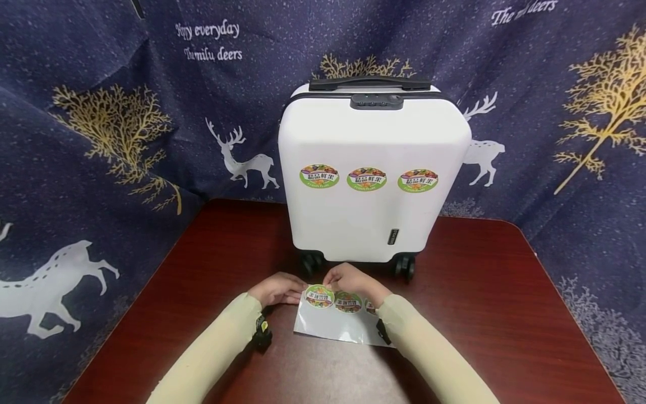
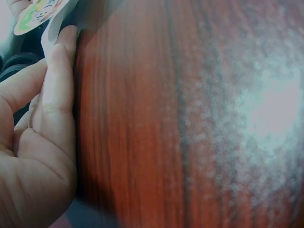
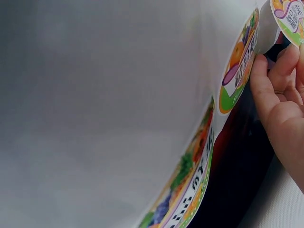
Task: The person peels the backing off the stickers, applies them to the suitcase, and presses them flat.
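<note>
A white sticker sheet [image 1: 330, 327] lies near the middle of the table, with a row of oval fruit-print stickers along its far edge. My left hand [image 1: 279, 289] pinches the sheet's far left corner between thumb and fingers, low over the tabletop. At that end, my right hand [image 1: 351, 280] pinches the edge of the leftmost oval sticker [image 1: 319, 296], which tilts away from the backing in the right wrist view. The middle sticker [image 1: 348, 302] lies flat beside it. Part of another sticker [image 1: 370, 307] shows under my right wrist.
A white suitcase [image 1: 348, 224] stands upright just beyond my hands, on black wheels [image 1: 405, 266]. Three matching stickers, the middle one [image 1: 367, 179] among them, are on its front. Behind the reddish-brown table [image 1: 484, 314] hangs a blue deer-print cloth [image 1: 242, 101].
</note>
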`<state>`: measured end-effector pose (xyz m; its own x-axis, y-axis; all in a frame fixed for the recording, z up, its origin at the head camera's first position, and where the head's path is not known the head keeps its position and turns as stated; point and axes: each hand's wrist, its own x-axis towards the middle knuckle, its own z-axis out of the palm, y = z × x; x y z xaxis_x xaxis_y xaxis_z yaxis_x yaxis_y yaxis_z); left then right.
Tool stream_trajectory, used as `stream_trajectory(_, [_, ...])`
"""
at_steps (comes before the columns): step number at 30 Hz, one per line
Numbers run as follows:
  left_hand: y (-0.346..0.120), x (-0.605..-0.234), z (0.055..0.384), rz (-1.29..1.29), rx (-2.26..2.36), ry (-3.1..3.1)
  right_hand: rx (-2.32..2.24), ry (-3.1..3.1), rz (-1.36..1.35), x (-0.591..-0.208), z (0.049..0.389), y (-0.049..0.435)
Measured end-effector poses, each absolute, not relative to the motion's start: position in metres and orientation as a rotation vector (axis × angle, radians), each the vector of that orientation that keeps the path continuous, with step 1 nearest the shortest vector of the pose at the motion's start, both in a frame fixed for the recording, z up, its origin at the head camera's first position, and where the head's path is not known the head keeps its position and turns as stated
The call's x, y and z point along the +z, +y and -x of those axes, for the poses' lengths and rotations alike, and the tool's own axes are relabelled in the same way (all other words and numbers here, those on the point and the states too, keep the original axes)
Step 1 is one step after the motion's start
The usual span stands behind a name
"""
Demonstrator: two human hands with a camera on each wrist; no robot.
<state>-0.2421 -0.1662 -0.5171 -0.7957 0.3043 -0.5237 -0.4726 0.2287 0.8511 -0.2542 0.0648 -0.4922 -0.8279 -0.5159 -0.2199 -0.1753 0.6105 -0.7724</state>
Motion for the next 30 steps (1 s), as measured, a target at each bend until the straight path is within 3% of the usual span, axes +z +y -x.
stream_trajectory(21, [-0.169,-0.516,0.24,0.149,1.647,1.891,-1.079,2.371,0.581,-0.487,0.249,0.064])
stream_trajectory(30, [-0.167,-0.516,0.24,0.151,1.65,1.892,-1.1,2.387,0.696,-0.463,0.241,0.07])
